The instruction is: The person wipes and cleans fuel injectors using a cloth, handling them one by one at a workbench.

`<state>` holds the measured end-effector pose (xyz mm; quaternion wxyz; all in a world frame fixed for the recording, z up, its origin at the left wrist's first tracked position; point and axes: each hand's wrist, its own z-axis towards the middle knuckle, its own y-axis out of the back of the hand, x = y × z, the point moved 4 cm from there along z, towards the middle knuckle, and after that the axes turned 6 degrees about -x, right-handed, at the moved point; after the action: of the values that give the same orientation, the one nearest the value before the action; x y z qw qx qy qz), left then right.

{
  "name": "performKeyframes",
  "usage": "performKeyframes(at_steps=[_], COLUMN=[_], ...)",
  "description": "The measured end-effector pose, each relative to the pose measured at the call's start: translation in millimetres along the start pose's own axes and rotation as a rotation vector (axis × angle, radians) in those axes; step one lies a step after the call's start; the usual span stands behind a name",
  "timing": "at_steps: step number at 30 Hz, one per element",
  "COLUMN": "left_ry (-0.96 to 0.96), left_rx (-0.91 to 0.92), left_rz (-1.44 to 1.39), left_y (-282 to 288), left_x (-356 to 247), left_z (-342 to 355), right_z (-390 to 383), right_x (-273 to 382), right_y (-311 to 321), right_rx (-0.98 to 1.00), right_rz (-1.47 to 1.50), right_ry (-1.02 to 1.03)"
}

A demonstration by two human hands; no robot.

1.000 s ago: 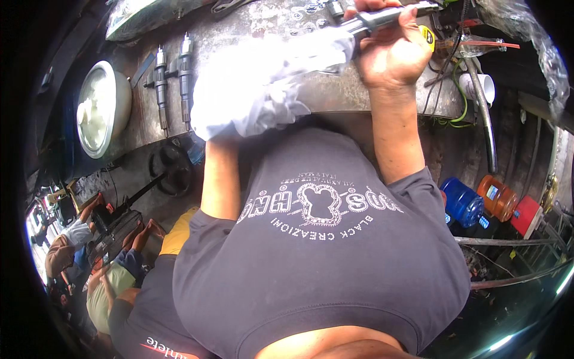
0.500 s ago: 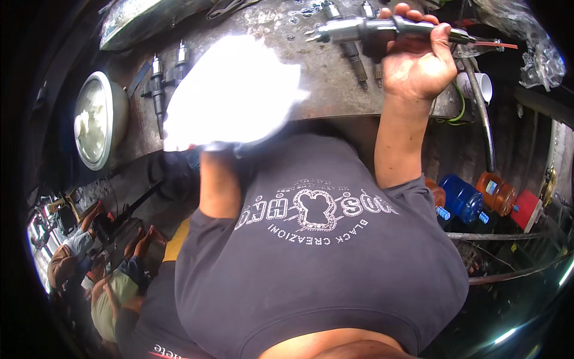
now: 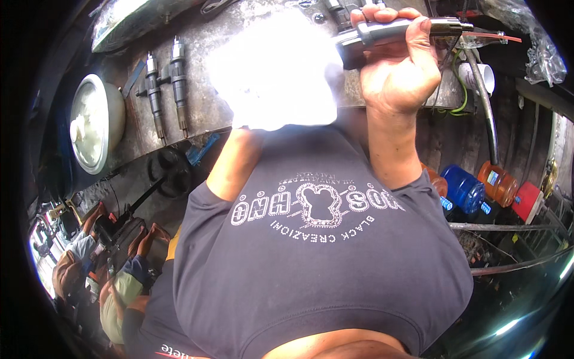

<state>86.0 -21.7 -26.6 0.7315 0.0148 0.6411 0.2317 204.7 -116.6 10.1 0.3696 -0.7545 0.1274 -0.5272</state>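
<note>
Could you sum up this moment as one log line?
Left hand: hidden by glaring white cloth | right hand: gripping metal tube | cloth-to-tube contact: unclear | bench: two more tubes left of cloth

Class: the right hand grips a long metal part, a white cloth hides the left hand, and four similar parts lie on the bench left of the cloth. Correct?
The count is wrong: the head view shows two similar parts, not four, on the bench left of the white cloth. The right hand does grip a long metal part.
</note>
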Motion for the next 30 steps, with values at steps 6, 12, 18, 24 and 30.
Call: performKeyframes(at_steps=[6,12,18,24,30], left_ry=[0.017,-0.353,-0.140,-0.193,-0.345], left_rx=[0.255,-0.141,-0.200,-0.041,0.195], left_rz=[0.133,0.780,0.395,0.302,0.540], left_y=[4,-17,-2,-11,7], left_x=[-19,-28,1,3,0], left_z=[1,-26,-17,-29,-19], right_z=[11,8,5,-8,-11], right_x=[0,-4,-7,-7,-17], right_y=[6,-11,-6,-10,-6], right_rx=[0.166,0.511,0.340,0.494,0.458], right_rz=[0.043,-0.069,-0.286,-0.074,-0.144], right_ry=[0.090,-0.156,0.034,-0.137,-0.035])
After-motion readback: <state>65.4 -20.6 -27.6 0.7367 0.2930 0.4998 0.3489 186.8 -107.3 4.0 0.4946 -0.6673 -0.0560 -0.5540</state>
